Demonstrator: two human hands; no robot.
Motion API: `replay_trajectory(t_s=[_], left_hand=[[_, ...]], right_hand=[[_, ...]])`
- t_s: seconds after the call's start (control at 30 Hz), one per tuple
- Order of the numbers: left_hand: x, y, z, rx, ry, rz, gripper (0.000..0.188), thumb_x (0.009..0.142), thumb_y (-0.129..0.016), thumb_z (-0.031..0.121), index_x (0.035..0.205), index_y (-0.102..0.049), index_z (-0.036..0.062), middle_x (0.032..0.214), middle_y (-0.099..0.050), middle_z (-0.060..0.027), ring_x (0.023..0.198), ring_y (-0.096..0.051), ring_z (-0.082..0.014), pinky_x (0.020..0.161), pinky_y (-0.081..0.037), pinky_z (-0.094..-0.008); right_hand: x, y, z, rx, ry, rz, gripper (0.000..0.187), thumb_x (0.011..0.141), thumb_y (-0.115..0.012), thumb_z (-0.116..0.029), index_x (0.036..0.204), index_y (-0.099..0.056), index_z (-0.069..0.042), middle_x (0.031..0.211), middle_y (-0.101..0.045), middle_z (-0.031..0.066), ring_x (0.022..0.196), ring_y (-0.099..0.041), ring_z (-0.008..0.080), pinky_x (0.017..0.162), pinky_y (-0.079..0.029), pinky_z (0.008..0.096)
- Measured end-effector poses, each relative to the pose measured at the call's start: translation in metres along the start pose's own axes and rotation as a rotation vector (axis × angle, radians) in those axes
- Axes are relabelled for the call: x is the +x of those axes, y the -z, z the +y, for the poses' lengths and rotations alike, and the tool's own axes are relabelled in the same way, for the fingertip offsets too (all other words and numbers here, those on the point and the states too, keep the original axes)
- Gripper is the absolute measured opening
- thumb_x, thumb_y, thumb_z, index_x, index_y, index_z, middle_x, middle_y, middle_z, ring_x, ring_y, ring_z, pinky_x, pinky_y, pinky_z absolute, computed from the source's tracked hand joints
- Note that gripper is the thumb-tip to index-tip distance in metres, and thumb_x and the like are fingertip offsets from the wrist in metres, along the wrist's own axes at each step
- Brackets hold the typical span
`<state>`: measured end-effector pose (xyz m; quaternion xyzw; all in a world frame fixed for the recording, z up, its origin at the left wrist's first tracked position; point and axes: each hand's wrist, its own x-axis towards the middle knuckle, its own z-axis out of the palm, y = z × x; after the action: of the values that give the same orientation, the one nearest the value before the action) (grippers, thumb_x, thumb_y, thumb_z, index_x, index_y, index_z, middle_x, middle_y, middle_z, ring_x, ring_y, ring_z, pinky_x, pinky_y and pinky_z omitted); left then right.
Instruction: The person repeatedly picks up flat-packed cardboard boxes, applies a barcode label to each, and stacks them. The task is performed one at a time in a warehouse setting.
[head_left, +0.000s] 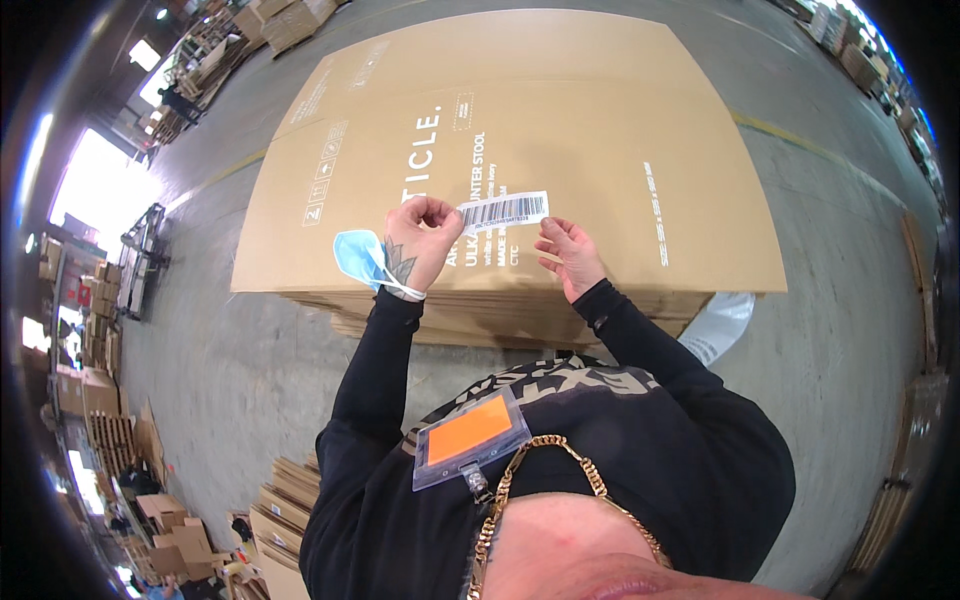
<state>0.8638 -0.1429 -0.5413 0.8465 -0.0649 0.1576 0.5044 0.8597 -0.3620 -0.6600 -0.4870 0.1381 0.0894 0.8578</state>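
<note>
A white barcode label (505, 211) is stretched between my two hands, above a flat printed brown cardboard sheet (570, 130). At its left end, my left hand (428, 238) pinches the label between thumb and fingertips. My right hand (572, 255) has its thumb and forefinger at the label's lower right corner, the other fingers loosely curled. A blue face mask (360, 256) hangs from my left wrist by its white ear loop. The sheet is the top one of a stack of flat cardboard (450, 325), whose layered near edge shows in front of me.
A strip of white backing or labels (722, 325) hangs beside the stack's near right corner. More flat cardboard (285, 515) stands at my lower left. Cartons and pallets (105, 420) line the far left. Grey concrete floor (830, 300) surrounds the stack.
</note>
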Motion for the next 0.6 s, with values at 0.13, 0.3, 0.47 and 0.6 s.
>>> replay_trajectory(t_s=[0.13,0.3,0.47,0.6], left_hand=[[0.016,-0.013,-0.001,0.010,0.034,0.083,0.012,0.078,-0.070,0.009,0.075,-0.069,-0.0024,0.067,-0.065,-0.0027,0.066,-0.056,-0.0073,0.063,-0.046,-0.0249],[0.025,-0.028,-0.018,-0.072,0.213,0.190,0.013,0.079,-0.072,0.011,0.079,-0.070,-0.0026,0.070,-0.066,-0.0023,0.064,-0.056,-0.0068,0.063,-0.046,-0.0230],[0.024,-0.036,-0.063,-0.314,0.416,0.368,0.017,0.081,-0.078,0.014,0.083,-0.071,-0.0021,0.071,-0.067,-0.0038,0.062,-0.056,-0.0057,0.060,-0.045,-0.0209],[0.024,-0.057,-0.112,-0.404,0.634,0.451,0.021,0.080,-0.082,0.017,0.082,-0.069,0.0004,0.068,-0.064,-0.0017,0.053,-0.051,-0.0059,0.049,-0.041,-0.0219]], right_hand=[[0.045,-0.008,-0.021,-0.023,-0.026,-0.078,0.033,0.090,-0.074,-0.032,0.110,-0.059,-0.011,0.099,-0.063,-0.0004,0.091,-0.062,0.0131,0.079,-0.049,0.0316],[0.098,-0.008,-0.030,-0.105,-0.001,-0.173,0.020,0.094,-0.069,-0.026,0.101,-0.063,-0.009,0.094,-0.066,0.0012,0.086,-0.063,0.0128,0.077,-0.051,0.0304],[0.138,-0.015,-0.031,-0.244,0.058,-0.186,0.018,0.096,-0.066,-0.025,0.099,-0.065,-0.007,0.091,-0.068,0.0012,0.082,-0.064,0.0115,0.075,-0.050,0.0282],[0.182,-0.023,-0.024,-0.425,0.126,-0.249,0.021,0.095,-0.067,-0.026,0.097,-0.066,-0.005,0.084,-0.066,0.0004,0.079,-0.062,0.0084,0.070,-0.047,0.0247]])
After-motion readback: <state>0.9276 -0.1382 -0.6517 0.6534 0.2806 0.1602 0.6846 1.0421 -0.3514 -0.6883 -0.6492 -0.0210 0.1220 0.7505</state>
